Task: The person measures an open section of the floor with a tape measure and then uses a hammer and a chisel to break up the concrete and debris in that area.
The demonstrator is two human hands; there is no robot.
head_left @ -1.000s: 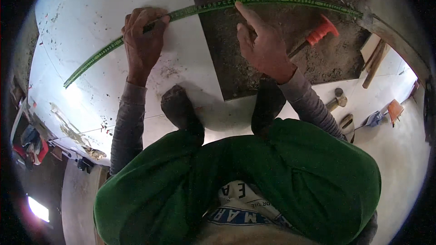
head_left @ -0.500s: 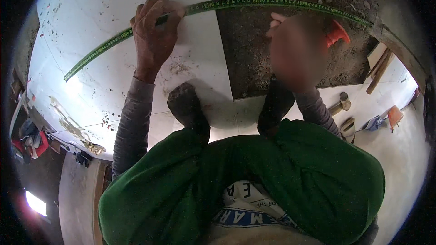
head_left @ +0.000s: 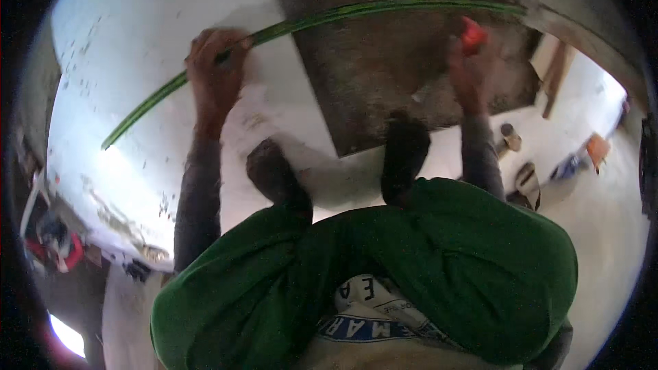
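Note:
A long green measuring tape bows across a white tile and a bare brown patch of ground. My left hand is closed around the tape over the white tile, and the free end slants away to the lower left. Over the brown ground, my right hand is smeared by motion. A red object with a flared shape shows at its fingertips, apparently gripped, though its kind is unclear. The tape passes just beyond that red object.
My two feet stand near the brown patch's edge. Wood pieces lie at its right. A hammer, a sandal-like item and an orange-headed tool rest on pale floor at right.
My right hand has shifted right and turned, with the red object now at its fingertips. The left hand keeps hold of the tape. The whole view has tilted slightly and blurred.

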